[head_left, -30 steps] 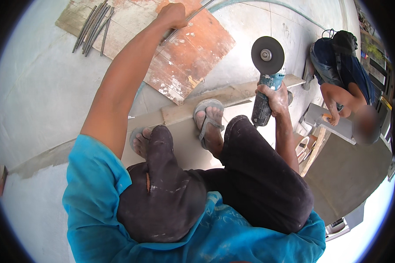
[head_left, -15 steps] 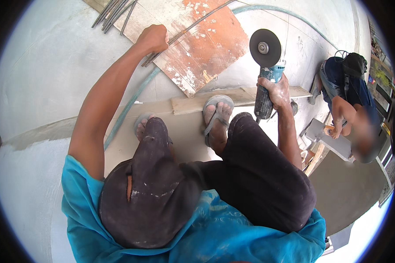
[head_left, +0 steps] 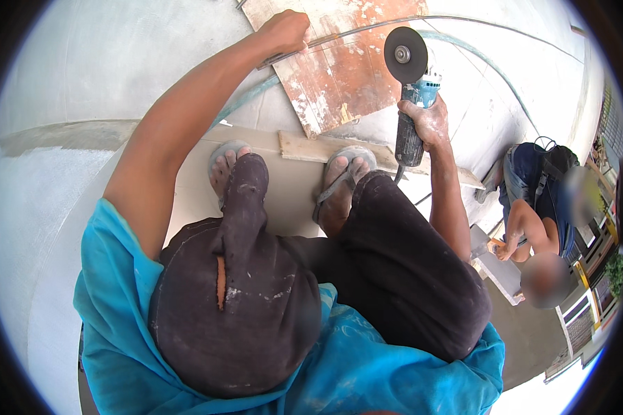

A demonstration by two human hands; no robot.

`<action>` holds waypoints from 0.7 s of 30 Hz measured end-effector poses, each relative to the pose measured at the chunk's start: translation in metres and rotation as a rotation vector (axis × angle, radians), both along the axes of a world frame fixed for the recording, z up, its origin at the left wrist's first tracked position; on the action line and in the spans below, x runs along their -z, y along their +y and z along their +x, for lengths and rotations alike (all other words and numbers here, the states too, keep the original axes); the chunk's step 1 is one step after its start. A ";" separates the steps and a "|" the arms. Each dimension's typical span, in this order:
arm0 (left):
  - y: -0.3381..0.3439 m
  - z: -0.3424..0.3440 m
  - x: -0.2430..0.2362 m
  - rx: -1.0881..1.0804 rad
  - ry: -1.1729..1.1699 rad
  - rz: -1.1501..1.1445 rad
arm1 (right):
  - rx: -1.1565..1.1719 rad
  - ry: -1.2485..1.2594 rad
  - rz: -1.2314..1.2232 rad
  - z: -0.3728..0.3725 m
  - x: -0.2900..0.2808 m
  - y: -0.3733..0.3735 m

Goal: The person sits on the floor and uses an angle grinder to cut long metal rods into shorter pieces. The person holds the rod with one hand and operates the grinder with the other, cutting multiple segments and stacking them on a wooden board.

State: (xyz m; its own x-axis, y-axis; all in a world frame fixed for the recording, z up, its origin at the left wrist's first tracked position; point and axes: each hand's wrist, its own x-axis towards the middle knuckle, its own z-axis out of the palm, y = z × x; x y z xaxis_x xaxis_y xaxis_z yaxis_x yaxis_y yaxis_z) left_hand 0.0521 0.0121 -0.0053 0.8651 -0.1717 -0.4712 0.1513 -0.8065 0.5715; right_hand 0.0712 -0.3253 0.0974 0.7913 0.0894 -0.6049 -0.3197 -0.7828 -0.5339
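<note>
Up at the top centre, my left hand (head_left: 286, 32) is closed on long, thin metal rods (head_left: 342, 34) lying across a worn, paint-spattered board (head_left: 332, 80). To its right my right hand (head_left: 429, 122) grips the body of a teal and black angle grinder (head_left: 410, 141), whose dark disc (head_left: 412, 63) points upward near the rods, over the board's right part. I cannot tell if the disc spins. A pale green hose (head_left: 472, 48) runs under the board.
My sandalled feet are beside a narrow plank (head_left: 301, 145) on grey concrete. At right a co-worker (head_left: 533, 221) bends over with a hand on an orange-handled tool, near a grey flat board (head_left: 504, 275). Plants and assorted items line the far right edge.
The view has shifted. My left hand has moved right along the board with the rods, and the grinder has risen slightly. The co-worker appears lower in view.
</note>
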 end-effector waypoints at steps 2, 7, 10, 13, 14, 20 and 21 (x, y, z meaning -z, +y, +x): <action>0.000 -0.002 -0.001 -0.019 0.021 -0.023 | -0.051 0.007 -0.005 0.004 0.005 0.006; 0.001 -0.010 0.011 -0.070 -0.118 -0.062 | -0.194 -0.010 -0.104 0.012 0.011 0.028; -0.004 -0.010 -0.004 -0.101 -0.083 -0.039 | -0.257 -0.009 -0.105 0.019 0.023 0.035; -0.005 -0.014 0.000 -0.149 -0.087 -0.071 | -0.278 0.025 -0.109 0.023 0.031 0.045; -0.004 -0.015 0.002 -0.168 -0.069 -0.093 | -0.283 0.035 -0.101 0.024 0.034 0.050; -0.006 -0.017 0.001 -0.170 -0.049 -0.082 | -0.331 0.014 -0.147 0.027 0.044 0.061; -0.007 -0.018 0.001 -0.167 -0.071 -0.069 | -0.334 0.004 -0.145 0.027 0.045 0.062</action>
